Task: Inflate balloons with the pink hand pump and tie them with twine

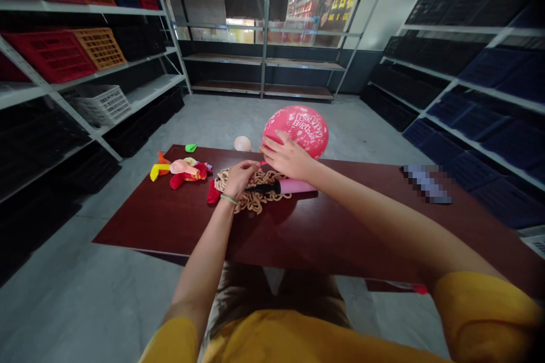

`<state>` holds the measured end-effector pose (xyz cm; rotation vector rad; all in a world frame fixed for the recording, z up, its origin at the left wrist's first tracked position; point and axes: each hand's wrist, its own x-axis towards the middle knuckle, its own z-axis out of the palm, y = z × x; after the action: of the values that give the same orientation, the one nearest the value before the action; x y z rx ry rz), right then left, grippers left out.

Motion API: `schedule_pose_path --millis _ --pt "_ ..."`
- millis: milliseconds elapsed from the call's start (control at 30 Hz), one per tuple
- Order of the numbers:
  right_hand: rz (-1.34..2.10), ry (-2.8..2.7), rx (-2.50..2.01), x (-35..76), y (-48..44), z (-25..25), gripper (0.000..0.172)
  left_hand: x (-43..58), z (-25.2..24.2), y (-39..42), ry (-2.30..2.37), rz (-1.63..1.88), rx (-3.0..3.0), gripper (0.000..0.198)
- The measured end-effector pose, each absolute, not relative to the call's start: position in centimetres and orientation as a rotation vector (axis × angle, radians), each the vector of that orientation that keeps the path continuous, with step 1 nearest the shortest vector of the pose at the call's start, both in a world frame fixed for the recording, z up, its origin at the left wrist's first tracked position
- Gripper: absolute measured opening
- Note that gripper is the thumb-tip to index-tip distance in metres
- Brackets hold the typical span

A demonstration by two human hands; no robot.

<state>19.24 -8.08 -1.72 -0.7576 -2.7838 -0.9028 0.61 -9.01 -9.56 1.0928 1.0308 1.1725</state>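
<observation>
An inflated red balloon (313,130) printed with "Happy Birthday" in white is at the table's far edge. My left hand (242,177) is closed in a pinch at the balloon's red neck, below and left of its round body. Against the near left side of the balloon lies my right hand (292,157), its fingers stretched out and a little apart. Beneath both hands is a pile of tan, rope-like strands (254,203). A pump with a pink barrel (296,186) and black end rests on the pile, partly covered by my hands. Something small and red (213,193) lies beside my left wrist.
Several deflated balloons (187,170) in mixed colours and a green one (191,148) lie at the table's left. A pale round balloon (242,143) shows past the far edge. A blurred flat object (427,184) rests at right. Shelves with crates (46,54) flank the dark-red table (166,224).
</observation>
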Motion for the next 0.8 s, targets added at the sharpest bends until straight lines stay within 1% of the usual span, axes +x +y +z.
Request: schedule_pose_path --millis 133,267,433,533,600,667,800 --pt "-0.847 -2.731 -0.743 18.8 -9.0 -1.4 0.036 -0.2 -8.8 -10.0 1.102 1.302 1.075 0.033" --pt "-0.907 -2.682 -0.675 17.8 -10.0 -1.7 0.043 -1.3 -9.3 -11.2 1.122 1.407 1.034 0.032" --pt "-0.937 -2.565 -0.653 16.5 -11.9 -3.8 0.050 -2.1 -10.7 -11.9 1.170 1.510 1.028 0.028" --pt "-0.866 -2.535 -0.679 16.9 -13.4 -6.9 0.041 -2.6 -11.9 -12.0 1.226 1.551 1.033 0.026" --pt "-0.752 -2.608 -0.635 17.5 -14.2 -9.2 0.032 -2.8 -12.8 -12.0 1.257 1.561 1.049 0.024" --pt "-0.627 -2.682 -0.586 18.1 -14.8 -11.2 0.028 -2.9 -13.6 -12.1 1.320 1.564 1.071 0.021" --pt "-0.357 -2.635 -0.629 18.4 -15.2 -13.0 0.022 -2.9 -14.3 -12.3 1.400 1.559 1.088 0.022"
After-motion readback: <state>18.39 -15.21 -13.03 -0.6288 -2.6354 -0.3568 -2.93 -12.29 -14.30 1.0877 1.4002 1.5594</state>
